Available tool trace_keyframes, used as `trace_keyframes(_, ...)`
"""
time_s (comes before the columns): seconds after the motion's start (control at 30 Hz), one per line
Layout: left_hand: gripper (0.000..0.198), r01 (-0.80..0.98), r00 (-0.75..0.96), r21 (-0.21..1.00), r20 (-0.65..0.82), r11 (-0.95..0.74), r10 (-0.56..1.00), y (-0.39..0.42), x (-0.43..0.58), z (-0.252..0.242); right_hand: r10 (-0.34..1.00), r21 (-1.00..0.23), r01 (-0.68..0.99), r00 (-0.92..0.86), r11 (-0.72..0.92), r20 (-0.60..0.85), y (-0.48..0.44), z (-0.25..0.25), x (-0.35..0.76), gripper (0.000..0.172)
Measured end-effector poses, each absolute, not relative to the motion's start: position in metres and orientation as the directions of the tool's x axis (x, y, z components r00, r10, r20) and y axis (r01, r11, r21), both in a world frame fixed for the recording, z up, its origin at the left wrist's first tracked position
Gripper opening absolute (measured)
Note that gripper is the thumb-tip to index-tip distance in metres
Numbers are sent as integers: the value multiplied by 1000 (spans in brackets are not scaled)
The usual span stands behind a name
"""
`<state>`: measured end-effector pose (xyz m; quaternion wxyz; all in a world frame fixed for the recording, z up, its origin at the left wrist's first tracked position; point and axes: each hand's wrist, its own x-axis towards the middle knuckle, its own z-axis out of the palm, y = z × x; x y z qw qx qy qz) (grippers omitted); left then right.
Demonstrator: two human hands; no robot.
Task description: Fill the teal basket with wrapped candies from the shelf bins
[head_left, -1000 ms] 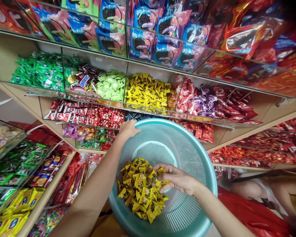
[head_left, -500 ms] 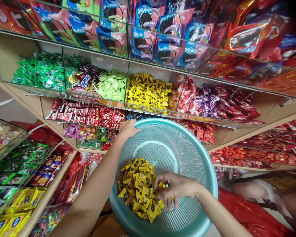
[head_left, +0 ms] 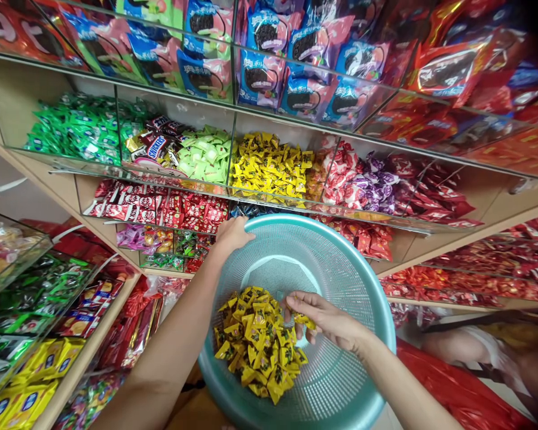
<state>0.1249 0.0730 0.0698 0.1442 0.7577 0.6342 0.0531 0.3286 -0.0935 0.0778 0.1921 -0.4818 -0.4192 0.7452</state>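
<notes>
A round teal plastic basket [head_left: 388, 334] with mesh sides is tilted in front of me. My left hand [head_left: 234, 234] is closed on its far left rim. A heap of yellow-wrapped candies [head_left: 257, 343] lies on the left side inside the basket. My right hand [head_left: 329, 319] is over the basket's middle, just right of the heap. Its fingers are curled around a few yellow-wrapped candies [head_left: 305, 321]; how many is hidden by the fingers.
Behind the basket rises a shelf with glass dividers, holding yellow candies [head_left: 271, 170], green packets [head_left: 76, 128] and Oreo packs [head_left: 262, 77] above. A lower display [head_left: 31, 352] stands at left. Another person's arm [head_left: 466, 346] is at right, beside a red bag [head_left: 452, 388].
My right hand has lifted away from the heap, slightly up and to the right, with yellow-wrapped candies in its fingers. My left hand and the basket have not moved.
</notes>
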Motion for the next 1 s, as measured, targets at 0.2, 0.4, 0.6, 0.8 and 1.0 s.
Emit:
trace_keyframes(0.2, 41, 945, 194, 284, -89, -161, 977, 73, 124, 69, 673, -787, 2, -517, -617, -529, -96, 77, 325, 35)
trace_keyframes(0.4, 41, 948, 188, 277, -89, -157, 978, 73, 122, 68, 618, -843, 112, -630, -525, -469, -98, 75, 325, 32)
trace_keyframes(0.6, 43, 951, 184, 268, -89, -155, 979, 73, 121, 69, 560, -807, 164, -642, -568, -524, -100, 71, 322, 34)
trace_keyframes(0.8, 42, 949, 167, 287, -104, -132, 980, 72, 121, 70, 538, -793, 285, -609, -538, -583, -99, 75, 322, 34)
trace_keyframes(1.0, 43, 950, 173, 281, -96, -140, 980, 72, 121, 70, 744, -868, 27, -502, -496, -441, -96, 93, 322, 29)
